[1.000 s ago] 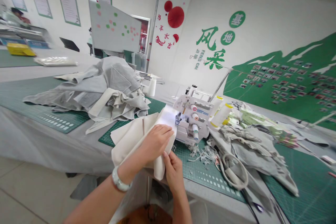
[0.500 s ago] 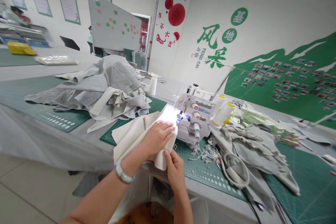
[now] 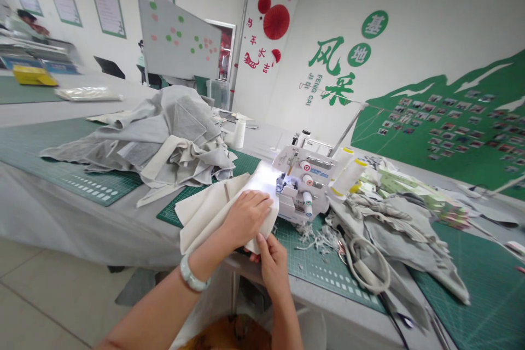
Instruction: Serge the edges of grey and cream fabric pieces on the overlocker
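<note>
A cream fabric piece [image 3: 213, 205] lies on the table in front of a small white serger sewing machine [image 3: 305, 188]. My left hand [image 3: 246, 216] rests flat on top of the fabric, fingers together, pressing it toward the machine's lit needle area. My right hand [image 3: 270, 260] pinches the fabric's near edge from below, close to the table's front edge. A pale bracelet [image 3: 191, 276] sits on my left wrist.
A heap of grey and cream cloth [image 3: 164, 136] lies to the left on a green cutting mat [image 3: 82, 186]. More grey cloth [image 3: 402, 232] and thread scraps [image 3: 318, 238] lie right of the machine. White thread cones [image 3: 348, 175] stand behind it. A whiteboard [image 3: 176, 41] stands further back.
The fabric has fed forward toward the machine; less of it hangs over the table's edge. Both hands moved slightly up and toward the machine with it.
</note>
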A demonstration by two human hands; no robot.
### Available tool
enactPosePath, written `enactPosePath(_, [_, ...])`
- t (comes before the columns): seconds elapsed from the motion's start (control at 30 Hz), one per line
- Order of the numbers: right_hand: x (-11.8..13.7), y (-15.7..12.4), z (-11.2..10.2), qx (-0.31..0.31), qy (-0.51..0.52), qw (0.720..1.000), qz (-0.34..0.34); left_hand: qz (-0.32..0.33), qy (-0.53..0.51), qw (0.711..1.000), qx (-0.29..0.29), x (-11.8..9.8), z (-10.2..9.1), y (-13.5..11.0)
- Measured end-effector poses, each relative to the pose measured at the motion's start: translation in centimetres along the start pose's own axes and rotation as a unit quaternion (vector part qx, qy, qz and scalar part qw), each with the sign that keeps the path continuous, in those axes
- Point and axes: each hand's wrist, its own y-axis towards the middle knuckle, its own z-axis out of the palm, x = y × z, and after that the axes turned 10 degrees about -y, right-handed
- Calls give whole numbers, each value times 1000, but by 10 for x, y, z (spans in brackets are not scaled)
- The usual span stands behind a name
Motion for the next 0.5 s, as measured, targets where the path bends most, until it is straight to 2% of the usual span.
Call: enactPosePath(0.5, [2,0,0,-1,-3,1000,-28,-7,36,999,0,4,5,6])
